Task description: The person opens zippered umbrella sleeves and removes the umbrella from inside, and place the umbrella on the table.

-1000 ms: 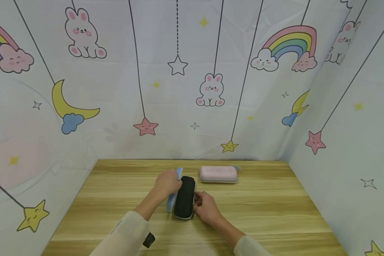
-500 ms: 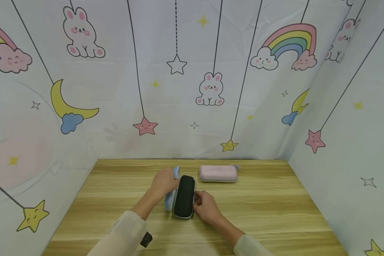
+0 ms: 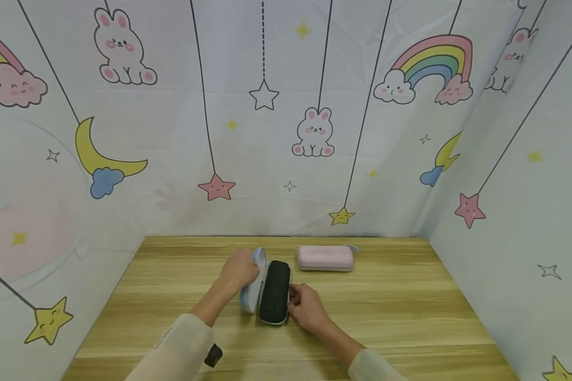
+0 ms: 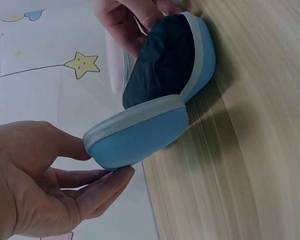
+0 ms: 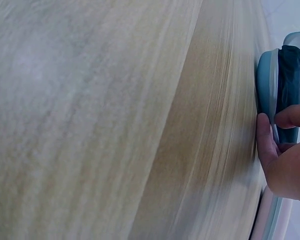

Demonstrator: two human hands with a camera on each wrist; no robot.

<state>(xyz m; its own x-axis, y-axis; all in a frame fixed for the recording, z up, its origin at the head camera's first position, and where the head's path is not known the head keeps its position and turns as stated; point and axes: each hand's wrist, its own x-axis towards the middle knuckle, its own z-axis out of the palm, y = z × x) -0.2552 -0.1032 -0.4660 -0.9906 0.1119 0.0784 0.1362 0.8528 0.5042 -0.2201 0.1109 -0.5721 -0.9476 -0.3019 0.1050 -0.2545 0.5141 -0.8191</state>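
Observation:
A blue hard-shell zip case lies unfolded on the wooden table, its lid raised on the left. Filling its base is a dark, smooth cloth-like bundle, of a kind I cannot tell. My left hand grips the lid's far end, thumb on its rim and fingers beneath in the left wrist view. On the opposite side, my right hand pinches the base's edge, with the thumb by the dark bundle and a finger along the blue shell.
Behind and to the right lies a closed pink case with a pale tab at its corner. The wooden table is bounded by white printed cloth walls. A small black object shows beside the left sleeve.
My left hand has moved left with the lid, swinging it wider from the base so its pale inside shows. The right hand and the dark bundle stay in place.

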